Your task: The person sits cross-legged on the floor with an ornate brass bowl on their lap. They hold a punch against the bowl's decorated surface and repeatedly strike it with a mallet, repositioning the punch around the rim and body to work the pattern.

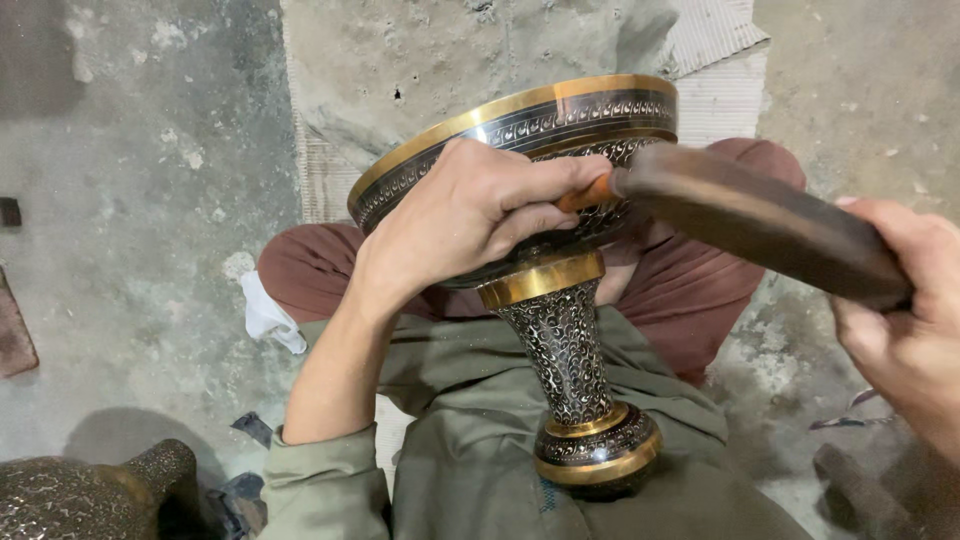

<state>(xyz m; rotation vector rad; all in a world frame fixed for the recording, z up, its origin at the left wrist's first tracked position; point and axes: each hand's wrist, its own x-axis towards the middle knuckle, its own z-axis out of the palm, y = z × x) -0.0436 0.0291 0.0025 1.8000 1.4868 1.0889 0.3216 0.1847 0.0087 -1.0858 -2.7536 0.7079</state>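
Resting in the lap, a stiff, seemingly heavy metal pedestal bowl point(530, 150) is being steadied by the left hand point(470, 215) pinching a small tool at its rim, while the right hand point(900, 300) is gripping a dark wooden mallet point(760, 220).

1. The pedestal bowl point(560, 330) is showing as metal: polished brass bands are gleaming at rim, neck and foot, while the dark engraved areas between are looking finely textured with silvery scrollwork.
2. The mallet point(760, 220), which the right hand point(900, 300) is gripping, is looking like dark, smooth, worn wood with a dull sheen.
3. The small tool point(590, 192) under the left hand point(470, 215) is showing an orange-brown, smooth end.
4. The floor point(130, 200) is appearing as rough, matt, patchy grey concrete.
5. The trousers point(690, 290) and the shirt point(470, 450) are looking like soft matt cloth.
6. The second vessel point(80, 490) at the floor's bottom left corner is showing dark engraved metal.
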